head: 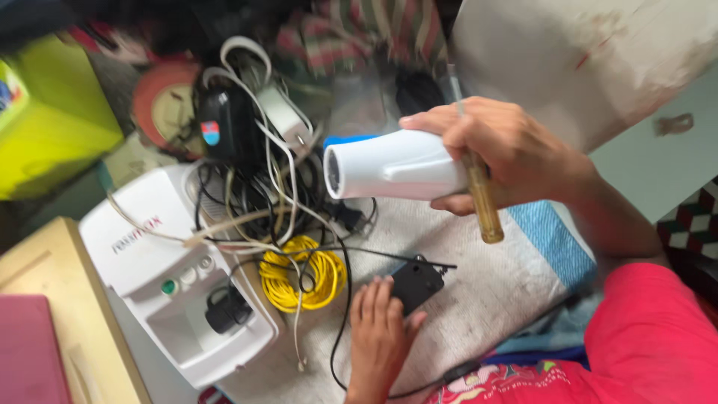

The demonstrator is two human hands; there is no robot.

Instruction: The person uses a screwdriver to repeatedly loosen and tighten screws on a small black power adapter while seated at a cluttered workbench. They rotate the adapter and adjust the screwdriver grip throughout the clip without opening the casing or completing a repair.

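The right hand [501,157] grips a white dryer [396,166] and screwdriver [481,200]. The left hand [380,333] lies spread on a black part [416,284], beside tangled cables [269,194] and a yellow coil [299,277] on the mat [486,292].

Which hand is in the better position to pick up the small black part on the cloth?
Probably the left hand: its fingers already touch the black part. The right hand is full, holding the white dryer body and a screwdriver.

Right hand [508,161] is gripping a white hair dryer [396,166] plus an amber-handled screwdriver [479,187], nozzle pointing left; left hand [381,333] is pressing on a small black part [416,283] lying on the grey cloth [486,292]; yellow wire coil [303,273] is sitting just beside it, next to a white appliance [176,277].
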